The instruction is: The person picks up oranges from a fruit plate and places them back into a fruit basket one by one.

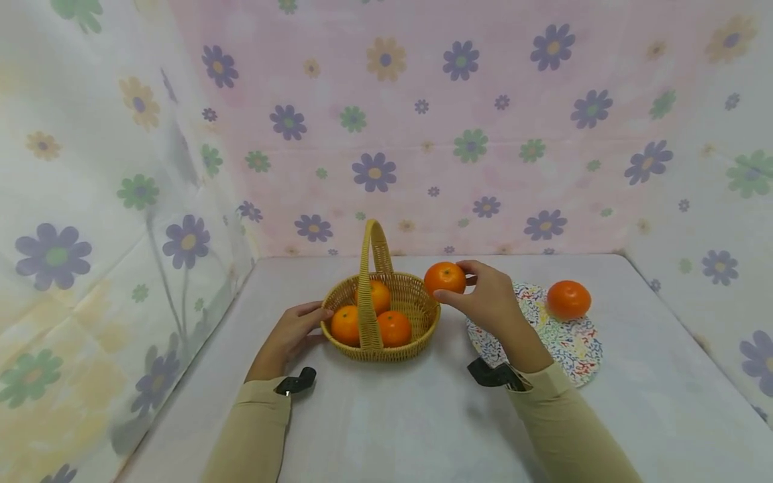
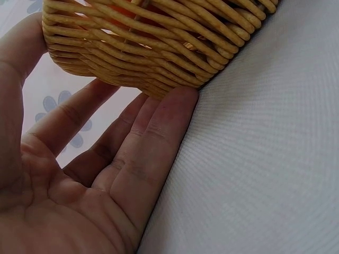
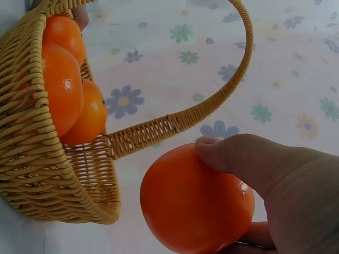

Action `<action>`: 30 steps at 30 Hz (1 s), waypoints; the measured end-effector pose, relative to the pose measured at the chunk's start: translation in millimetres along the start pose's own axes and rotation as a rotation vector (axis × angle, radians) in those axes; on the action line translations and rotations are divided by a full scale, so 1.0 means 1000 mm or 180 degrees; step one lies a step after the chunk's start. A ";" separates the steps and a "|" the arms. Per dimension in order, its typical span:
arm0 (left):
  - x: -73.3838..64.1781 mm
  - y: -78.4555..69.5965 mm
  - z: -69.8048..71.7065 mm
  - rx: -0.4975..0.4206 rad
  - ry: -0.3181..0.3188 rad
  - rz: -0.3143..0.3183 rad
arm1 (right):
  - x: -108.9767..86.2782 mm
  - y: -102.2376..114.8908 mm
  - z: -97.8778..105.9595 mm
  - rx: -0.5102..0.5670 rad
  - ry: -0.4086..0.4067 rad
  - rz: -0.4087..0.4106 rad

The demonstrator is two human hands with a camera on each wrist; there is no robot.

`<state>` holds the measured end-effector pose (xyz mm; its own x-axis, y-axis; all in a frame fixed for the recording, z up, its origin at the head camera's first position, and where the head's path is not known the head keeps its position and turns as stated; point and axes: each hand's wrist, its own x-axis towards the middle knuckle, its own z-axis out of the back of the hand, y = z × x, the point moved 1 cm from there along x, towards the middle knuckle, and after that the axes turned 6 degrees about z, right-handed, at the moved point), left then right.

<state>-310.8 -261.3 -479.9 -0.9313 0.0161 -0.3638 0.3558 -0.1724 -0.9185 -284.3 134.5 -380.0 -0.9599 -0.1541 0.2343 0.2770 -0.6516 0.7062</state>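
Note:
My right hand pinches an orange between thumb and fingers, just above the right rim of a wicker basket. In the right wrist view, the held orange hangs beside the basket's mouth, apart from it. Several oranges lie inside the basket, under its tall arched handle. At the basket's left side, my left hand holds the rim and wall; the left wrist view has its fingertips against the lower wicker wall.
To the right lies a round plate with a multicoloured speckled pattern, bearing one redder orange fruit. White cloth covers the table. Flower-printed cloth stands behind and at both sides.

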 end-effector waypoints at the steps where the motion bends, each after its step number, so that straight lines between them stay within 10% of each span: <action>1: 0.000 0.000 0.000 0.0017 0.0001 -0.0003 | 0.001 0.000 -0.002 0.0007 -0.0011 0.0014; 30: -0.002 -0.001 0.000 0.0073 -0.0019 -0.0017 | 0.003 -0.007 -0.062 0.0032 -0.0053 0.0420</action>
<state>-309.1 -260.7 -478.4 -0.9337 0.0112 -0.3578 0.3489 -0.1949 -0.9167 -291.8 92.0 -425.6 -0.9142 -0.2255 0.3368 0.4014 -0.6190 0.6750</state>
